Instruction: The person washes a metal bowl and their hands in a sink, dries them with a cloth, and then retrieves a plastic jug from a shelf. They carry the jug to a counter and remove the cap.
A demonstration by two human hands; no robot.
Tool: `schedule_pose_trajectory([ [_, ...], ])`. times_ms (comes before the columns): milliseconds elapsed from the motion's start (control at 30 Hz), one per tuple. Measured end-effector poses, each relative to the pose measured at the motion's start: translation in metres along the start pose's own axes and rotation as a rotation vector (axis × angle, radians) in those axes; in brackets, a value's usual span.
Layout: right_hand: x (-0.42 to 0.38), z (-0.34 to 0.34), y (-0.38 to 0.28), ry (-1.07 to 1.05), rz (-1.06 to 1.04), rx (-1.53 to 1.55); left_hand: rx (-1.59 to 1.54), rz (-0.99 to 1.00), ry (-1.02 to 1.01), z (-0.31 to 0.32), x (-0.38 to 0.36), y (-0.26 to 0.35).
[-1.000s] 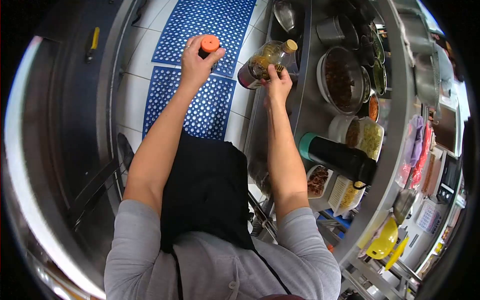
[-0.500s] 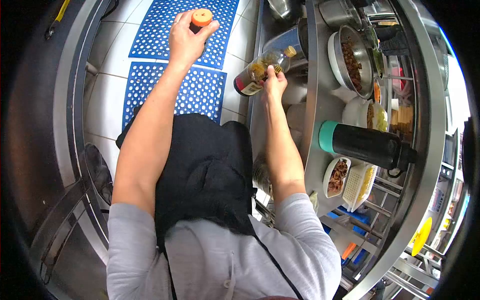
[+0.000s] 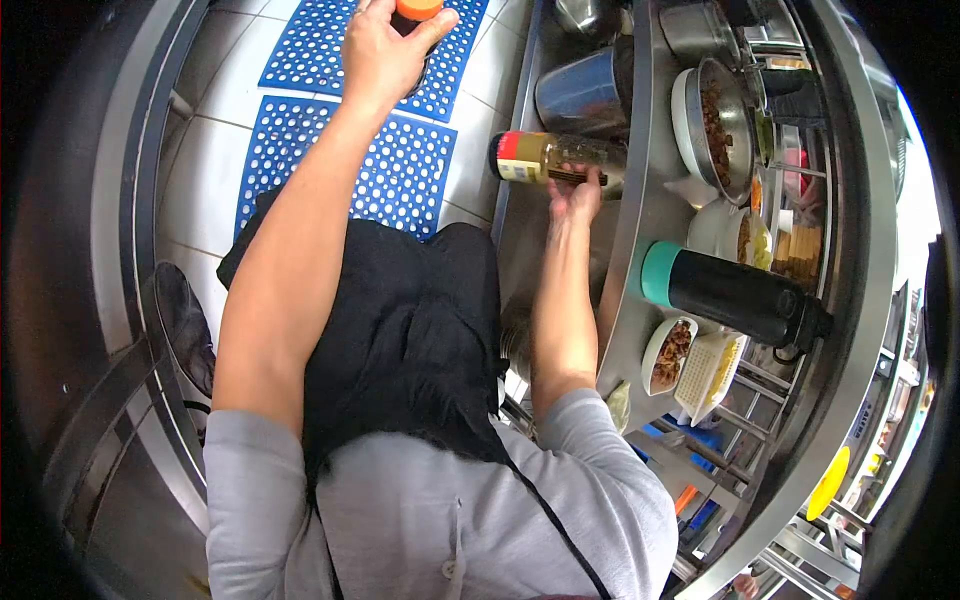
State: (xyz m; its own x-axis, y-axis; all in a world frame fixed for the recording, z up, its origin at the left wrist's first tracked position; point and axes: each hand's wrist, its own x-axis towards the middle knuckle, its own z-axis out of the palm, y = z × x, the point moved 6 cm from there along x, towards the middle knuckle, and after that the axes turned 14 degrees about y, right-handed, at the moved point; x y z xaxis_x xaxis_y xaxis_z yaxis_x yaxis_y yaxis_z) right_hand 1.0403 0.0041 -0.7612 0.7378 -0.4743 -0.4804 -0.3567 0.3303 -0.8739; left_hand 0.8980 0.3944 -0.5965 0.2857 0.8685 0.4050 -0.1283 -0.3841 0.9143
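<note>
At the top, my left hand [image 3: 385,60] is closed around a dark bottle with an orange cap [image 3: 418,9]; most of its body is hidden behind my fingers. My right hand [image 3: 574,196] grips a clear bottle [image 3: 545,157] with a red and cream label and a dark base. That bottle is over the lower steel shelf, its neck end beside the counter edge, where I cannot make out its cap. Near it on the lower shelf stands a large metal pot [image 3: 582,92].
On the steel counter [image 3: 625,290] to the right are a metal bowl of brown chopped food [image 3: 738,130], a black flask with a teal end [image 3: 735,290], a small white dish [image 3: 668,357] and a perforated basket [image 3: 703,385]. Blue perforated mats [image 3: 345,165] lie on the tiled floor.
My right hand has moved the clear bottle rightward over the lower shelf and turned it more level across the view; its yellowish cap no longer shows. My left hand has shifted slightly up with its bottle.
</note>
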Motion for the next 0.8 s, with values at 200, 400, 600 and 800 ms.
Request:
schedule_pose_trajectory([
  [200,0.031,0.006,-0.015,0.215,-0.352,-0.076,-0.111,-0.049,-0.062,0.006,-0.005,0.005],
  [400,0.053,-0.026,-0.007,0.425,-0.390,-0.297,-0.105,-0.026,-0.053,0.006,-0.007,0.006],
  [600,-0.036,0.008,0.085,-0.053,-0.664,-0.505,-0.006,0.090,-0.075,0.015,-0.013,-0.016],
  [800,-0.183,0.024,0.181,-0.455,-0.609,-0.595,0.024,0.059,-0.134,0.022,-0.020,-0.011],
])
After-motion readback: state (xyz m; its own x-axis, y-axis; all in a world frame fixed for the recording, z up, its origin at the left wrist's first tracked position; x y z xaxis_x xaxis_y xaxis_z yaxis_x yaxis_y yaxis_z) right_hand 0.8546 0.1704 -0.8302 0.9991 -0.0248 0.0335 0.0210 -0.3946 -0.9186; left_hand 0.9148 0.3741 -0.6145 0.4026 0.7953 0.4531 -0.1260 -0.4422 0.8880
